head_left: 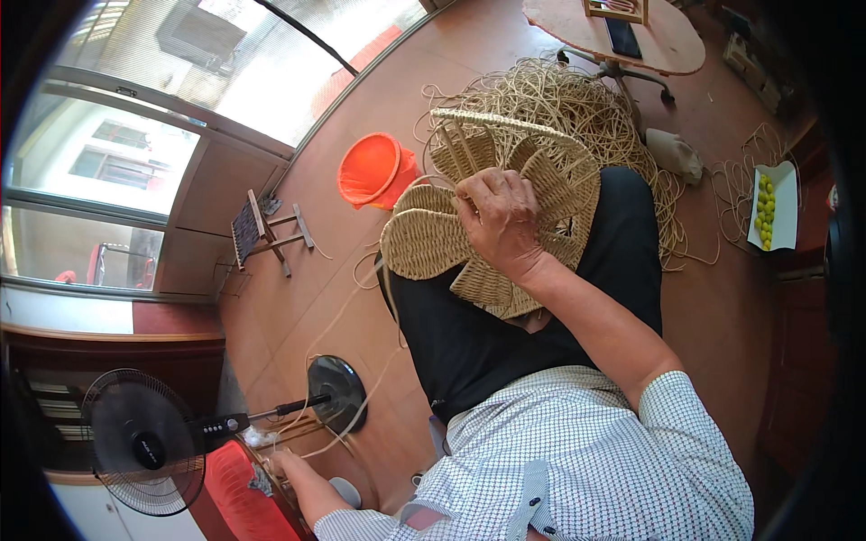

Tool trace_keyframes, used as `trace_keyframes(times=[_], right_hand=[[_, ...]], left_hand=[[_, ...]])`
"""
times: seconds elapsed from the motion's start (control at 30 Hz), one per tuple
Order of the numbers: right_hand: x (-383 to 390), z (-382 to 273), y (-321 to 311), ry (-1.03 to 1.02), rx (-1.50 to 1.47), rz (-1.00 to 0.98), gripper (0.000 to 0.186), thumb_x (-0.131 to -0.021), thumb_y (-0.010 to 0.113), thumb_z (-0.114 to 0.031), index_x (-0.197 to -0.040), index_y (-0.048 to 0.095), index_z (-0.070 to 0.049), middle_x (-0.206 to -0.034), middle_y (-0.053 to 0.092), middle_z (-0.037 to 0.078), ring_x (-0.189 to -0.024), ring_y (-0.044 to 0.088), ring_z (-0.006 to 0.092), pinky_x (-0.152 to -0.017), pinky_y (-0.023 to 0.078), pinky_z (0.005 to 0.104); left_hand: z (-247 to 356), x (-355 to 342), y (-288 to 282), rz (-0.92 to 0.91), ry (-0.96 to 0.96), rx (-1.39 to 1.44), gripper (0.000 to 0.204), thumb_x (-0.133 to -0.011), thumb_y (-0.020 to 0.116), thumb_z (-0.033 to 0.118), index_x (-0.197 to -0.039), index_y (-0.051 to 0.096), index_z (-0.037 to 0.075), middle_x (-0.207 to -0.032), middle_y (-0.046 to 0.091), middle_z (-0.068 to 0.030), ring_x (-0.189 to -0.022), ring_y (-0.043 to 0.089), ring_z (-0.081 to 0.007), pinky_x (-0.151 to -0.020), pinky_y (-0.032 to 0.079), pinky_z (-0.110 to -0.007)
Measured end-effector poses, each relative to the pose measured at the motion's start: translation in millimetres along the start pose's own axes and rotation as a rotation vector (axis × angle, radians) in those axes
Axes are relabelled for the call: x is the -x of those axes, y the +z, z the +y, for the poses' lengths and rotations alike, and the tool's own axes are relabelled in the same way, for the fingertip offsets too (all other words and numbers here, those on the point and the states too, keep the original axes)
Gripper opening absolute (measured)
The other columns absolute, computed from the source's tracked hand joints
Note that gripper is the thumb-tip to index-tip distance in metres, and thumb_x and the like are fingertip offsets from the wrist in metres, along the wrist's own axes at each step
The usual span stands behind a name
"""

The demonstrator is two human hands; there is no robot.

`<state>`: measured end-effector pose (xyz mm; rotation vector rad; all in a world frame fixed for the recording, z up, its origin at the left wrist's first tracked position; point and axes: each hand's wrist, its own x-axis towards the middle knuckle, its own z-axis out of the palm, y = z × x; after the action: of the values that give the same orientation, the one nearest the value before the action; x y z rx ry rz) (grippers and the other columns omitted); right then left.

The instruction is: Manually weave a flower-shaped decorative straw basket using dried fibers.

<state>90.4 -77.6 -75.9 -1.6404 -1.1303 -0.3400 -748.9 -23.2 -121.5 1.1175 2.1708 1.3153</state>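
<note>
A woven cord piece (428, 243) with several petal-shaped panels and a rounded rim rests on my lap. My right hand (501, 216) is closed on its middle, fingers curled down between the panels; what lies under the fingertips is hidden. Far out to the lower left, my left hand (284, 463) is closed round a tan cord (350, 431). That cord runs in a loose curve back toward the left side of the woven piece. The left fingers are small and partly hidden in this view.
A large heap of loose cord (577, 99) lies beyond my knees. An orange bucket (372, 171) stands left of it. Nearby are a standing fan (144, 446), a small stool (262, 230), a round table (672, 41) and a white tray of green fruit (785, 207).
</note>
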Motion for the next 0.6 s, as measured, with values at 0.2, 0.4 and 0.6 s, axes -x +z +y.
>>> trace_keyframes(times=[0.2,0.4,0.6], right_hand=[[-2.7,-19.9,7.5,-0.052,-0.077,-0.038,0.009,-0.089,0.084,-0.018,-0.096,0.081,-0.015,-0.100,0.065,0.000,-0.099,0.064,0.0256,-0.087,0.049,0.0445],[-1.3,-10.3,0.6,-0.052,0.022,-0.170,0.013,-0.088,0.082,-0.019,-0.101,0.083,-0.015,-0.103,0.064,0.004,-0.104,0.062,0.0271,-0.091,0.046,0.0463],[-2.2,-11.2,2.4,0.000,0.035,-0.260,0.014,-0.088,0.079,-0.019,-0.101,0.083,-0.016,-0.105,0.064,0.004,-0.105,0.061,0.0276,-0.094,0.044,0.0478]], left_hand=[[36.1,63.0,50.8,-0.088,0.314,-0.311,0.028,-0.103,0.074,0.021,-0.113,0.079,-0.005,-0.098,0.079,-0.0122,-0.085,0.072,-0.0234,-0.079,0.061,-0.037],[337.2,388.3,285.6,-1.134,0.155,0.222,0.038,-0.112,0.064,0.015,-0.146,0.067,-0.003,-0.127,0.077,-0.0150,-0.069,0.068,-0.0108,-0.055,0.055,-0.026],[413.2,412.4,392.9,-1.109,0.441,0.323,0.057,-0.112,0.055,0.005,-0.166,0.038,-0.006,-0.155,0.060,-0.0255,-0.068,0.071,-0.0136,-0.049,0.055,-0.026]])
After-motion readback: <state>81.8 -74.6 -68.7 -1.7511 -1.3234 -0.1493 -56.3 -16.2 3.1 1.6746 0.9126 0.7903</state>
